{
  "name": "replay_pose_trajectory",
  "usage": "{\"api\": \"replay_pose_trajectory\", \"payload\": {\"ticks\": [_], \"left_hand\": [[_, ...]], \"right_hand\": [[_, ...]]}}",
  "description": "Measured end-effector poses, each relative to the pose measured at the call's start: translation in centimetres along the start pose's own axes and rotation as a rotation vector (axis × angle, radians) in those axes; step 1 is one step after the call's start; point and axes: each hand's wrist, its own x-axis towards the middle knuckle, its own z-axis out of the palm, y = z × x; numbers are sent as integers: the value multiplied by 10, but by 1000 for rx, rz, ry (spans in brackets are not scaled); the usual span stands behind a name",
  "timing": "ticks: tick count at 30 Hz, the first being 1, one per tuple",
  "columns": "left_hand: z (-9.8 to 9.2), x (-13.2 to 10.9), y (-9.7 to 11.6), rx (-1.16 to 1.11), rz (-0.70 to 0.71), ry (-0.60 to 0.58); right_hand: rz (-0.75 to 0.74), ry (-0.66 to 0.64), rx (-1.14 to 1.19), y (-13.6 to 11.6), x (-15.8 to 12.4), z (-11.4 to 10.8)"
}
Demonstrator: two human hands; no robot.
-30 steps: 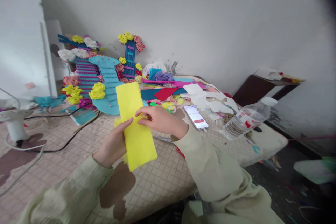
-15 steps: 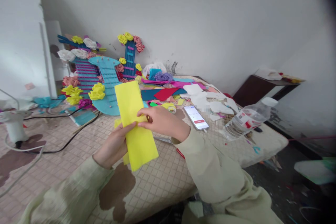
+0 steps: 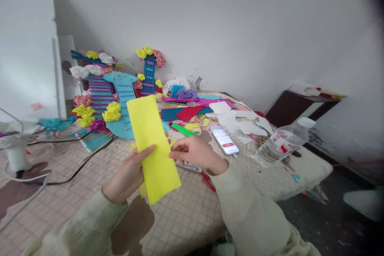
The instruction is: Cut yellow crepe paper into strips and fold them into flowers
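Note:
A long yellow strip of paper (image 3: 151, 146) stands tilted above the tiled tablecloth. My left hand (image 3: 127, 176) pinches its left edge near the middle, thumb on the front. My right hand (image 3: 196, 153) sits at the strip's right edge with fingers curled; its fingertips touch or almost touch the paper. Red-handled scissors (image 3: 207, 179) lie on the cloth just under my right wrist.
A phone (image 3: 225, 142) and a lying plastic water bottle (image 3: 280, 142) are to the right. Coloured paper scraps (image 3: 192, 109), white cut-outs (image 3: 237, 119) and blue stick crafts with paper flowers (image 3: 117, 96) fill the back. A black cable (image 3: 75, 160) crosses left. The table edge (image 3: 300, 184) drops at right.
My right hand slid off the front of the yellow strip to its right edge. The view tipped up a little, so everything sits lower in the picture.

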Motion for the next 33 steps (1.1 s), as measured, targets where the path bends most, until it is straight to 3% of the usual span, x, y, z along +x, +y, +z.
{"api": "replay_pose_trajectory", "payload": {"ticks": [11,16,19,24,33], "left_hand": [[-3,0,-4,1,-27,-52],[-3,-3,-1,69,-76,-1],[-2,-6,0,121,-146,-58],[2,-8,1,168,-139,-93],[-7,-3,2,186,-181,-161]], "right_hand": [[14,-24,64,12,1,14],[-70,159,68,5,1,5],[-79,119,184,2,3,2],[-21,82,366,12,6,8],[-51,215,471,19,10,15]]}}
